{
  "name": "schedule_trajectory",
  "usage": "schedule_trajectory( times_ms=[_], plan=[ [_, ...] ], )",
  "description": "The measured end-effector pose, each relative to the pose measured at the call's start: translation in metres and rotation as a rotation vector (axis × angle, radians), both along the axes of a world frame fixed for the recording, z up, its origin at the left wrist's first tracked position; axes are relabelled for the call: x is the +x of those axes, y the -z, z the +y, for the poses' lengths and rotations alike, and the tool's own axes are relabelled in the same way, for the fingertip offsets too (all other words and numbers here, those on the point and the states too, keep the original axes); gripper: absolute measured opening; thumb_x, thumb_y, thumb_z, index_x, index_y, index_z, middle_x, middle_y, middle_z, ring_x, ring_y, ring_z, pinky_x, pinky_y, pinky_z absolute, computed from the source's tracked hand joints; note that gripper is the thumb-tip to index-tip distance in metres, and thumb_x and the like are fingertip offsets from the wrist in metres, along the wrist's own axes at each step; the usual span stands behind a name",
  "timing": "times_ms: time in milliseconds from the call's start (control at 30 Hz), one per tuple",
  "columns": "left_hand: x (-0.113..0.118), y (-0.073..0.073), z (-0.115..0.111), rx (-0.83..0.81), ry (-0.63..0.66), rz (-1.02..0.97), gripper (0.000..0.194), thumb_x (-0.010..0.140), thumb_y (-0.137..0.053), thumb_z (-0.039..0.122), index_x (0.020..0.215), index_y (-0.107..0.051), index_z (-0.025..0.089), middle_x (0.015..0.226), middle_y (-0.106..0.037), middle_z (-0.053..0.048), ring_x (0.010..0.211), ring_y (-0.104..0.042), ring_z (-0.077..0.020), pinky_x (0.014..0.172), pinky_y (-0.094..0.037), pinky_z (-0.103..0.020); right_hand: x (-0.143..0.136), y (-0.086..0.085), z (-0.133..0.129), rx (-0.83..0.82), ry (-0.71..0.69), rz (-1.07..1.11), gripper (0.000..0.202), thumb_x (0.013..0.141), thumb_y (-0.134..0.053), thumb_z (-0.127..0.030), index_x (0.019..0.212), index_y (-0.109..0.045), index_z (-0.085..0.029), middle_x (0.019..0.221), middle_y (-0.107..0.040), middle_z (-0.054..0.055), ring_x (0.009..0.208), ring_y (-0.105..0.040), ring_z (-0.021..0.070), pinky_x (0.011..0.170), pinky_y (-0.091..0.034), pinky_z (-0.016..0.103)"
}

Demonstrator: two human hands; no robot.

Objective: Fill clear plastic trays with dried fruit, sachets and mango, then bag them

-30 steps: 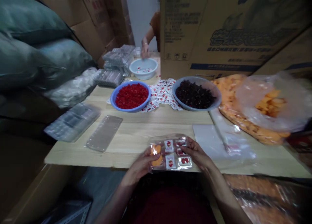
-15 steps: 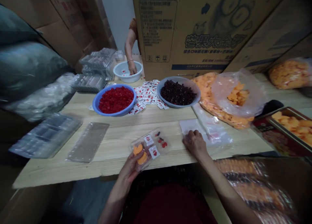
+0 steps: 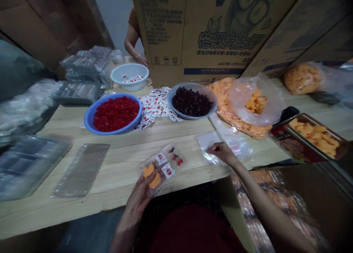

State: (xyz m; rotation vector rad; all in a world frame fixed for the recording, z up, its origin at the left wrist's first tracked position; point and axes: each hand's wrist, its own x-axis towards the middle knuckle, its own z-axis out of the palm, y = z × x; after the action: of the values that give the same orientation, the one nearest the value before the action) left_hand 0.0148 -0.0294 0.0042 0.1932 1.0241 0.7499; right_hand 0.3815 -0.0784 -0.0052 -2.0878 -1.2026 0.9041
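My left hand [image 3: 142, 190] grips a clear plastic tray [image 3: 180, 152] at its near left end, holding it tilted above the table's front edge. Orange gummy-like pieces [image 3: 154, 180] lie at the tray's near end. Two small white sachets with red print [image 3: 167, 170] sit in its middle, and a few red and dark pieces [image 3: 178, 159] at its far end. My right hand [image 3: 224, 152] is closed in a pinch over a stack of clear plastic bags [image 3: 205, 141]. Whether a bag edge is between its fingertips is hidden.
Along the back stand a blue bowl of red pieces [image 3: 86, 115], loose sachets [image 3: 157, 104], a bowl of dark pieces [image 3: 172, 109] and a bag of orange pieces [image 3: 242, 126]. A co-worker's arm [image 3: 134, 47] is behind a pale basin [image 3: 129, 86]. Left lie empty trays [image 3: 30, 165].
The view has shifted, so the scene slides left. My right hand has lifted and drawn its fingers into a pinch over the bags. The co-worker's hand has left the pale basin.
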Motion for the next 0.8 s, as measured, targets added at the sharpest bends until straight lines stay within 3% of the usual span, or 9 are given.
schedule_trajectory(
  times_ms=[67,133,300,400,633,800],
  plan=[
    [0.003,0.000,0.001,0.001,-0.004,-0.009,0.047,0.079,-0.064,-0.003,0.123,-0.061,0.014,0.114,-0.073,-0.013,0.101,-0.073,-0.0271,0.090,-0.061,-0.040,0.006,0.002,0.000,0.027,0.045,0.283,0.045,0.061,-0.077,-0.059,0.056,-0.062,-0.017,0.049,-0.054,-0.003,0.048,-0.043,0.0096,0.049,-0.035,0.023],
    [0.006,0.000,0.001,0.011,-0.001,-0.017,0.046,0.080,-0.064,-0.002,0.123,-0.061,0.014,0.114,-0.073,-0.013,0.102,-0.073,-0.0270,0.090,-0.061,-0.040,0.008,0.001,-0.002,0.033,0.057,0.396,0.050,0.056,-0.078,-0.063,0.058,-0.066,-0.015,0.052,-0.058,-0.001,0.050,-0.047,0.0100,0.051,-0.039,0.025],
    [0.008,0.006,-0.002,0.003,0.018,-0.012,0.041,0.080,-0.065,0.000,0.119,-0.062,0.013,0.112,-0.073,-0.013,0.099,-0.073,-0.0255,0.089,-0.061,-0.037,0.007,-0.002,-0.007,0.095,0.107,0.415,0.051,0.048,-0.083,-0.062,0.063,-0.069,-0.015,0.057,-0.062,0.000,0.052,-0.051,0.0112,0.054,-0.044,0.027],
    [0.014,0.006,-0.003,0.009,0.029,-0.041,0.045,0.079,-0.067,0.001,0.122,-0.061,0.014,0.114,-0.073,-0.012,0.099,-0.074,-0.0238,0.092,-0.060,-0.037,0.000,0.003,-0.006,0.163,0.148,0.373,0.045,0.051,-0.082,-0.057,0.061,-0.065,-0.016,0.057,-0.061,-0.001,0.052,-0.049,0.0108,0.053,-0.042,0.025],
    [0.062,-0.002,0.003,0.095,0.121,-0.168,0.054,0.079,-0.071,0.008,0.131,-0.057,0.019,0.120,-0.071,-0.010,0.101,-0.072,-0.0208,0.092,-0.060,-0.036,-0.043,0.022,0.001,0.255,0.131,0.298,0.020,0.060,-0.072,-0.031,0.056,-0.057,-0.019,0.056,-0.055,-0.003,0.057,-0.046,0.0115,0.053,-0.035,0.023],
    [0.079,0.014,0.008,0.106,0.130,-0.143,0.052,0.075,-0.076,0.010,0.124,-0.060,0.016,0.112,-0.073,-0.010,0.095,-0.073,-0.0202,0.092,-0.059,-0.036,-0.036,0.019,-0.001,0.242,0.085,0.379,0.022,0.063,-0.070,-0.036,0.062,-0.055,-0.020,0.058,-0.055,-0.003,0.056,-0.049,0.0115,0.054,-0.039,0.024]
  ],
)
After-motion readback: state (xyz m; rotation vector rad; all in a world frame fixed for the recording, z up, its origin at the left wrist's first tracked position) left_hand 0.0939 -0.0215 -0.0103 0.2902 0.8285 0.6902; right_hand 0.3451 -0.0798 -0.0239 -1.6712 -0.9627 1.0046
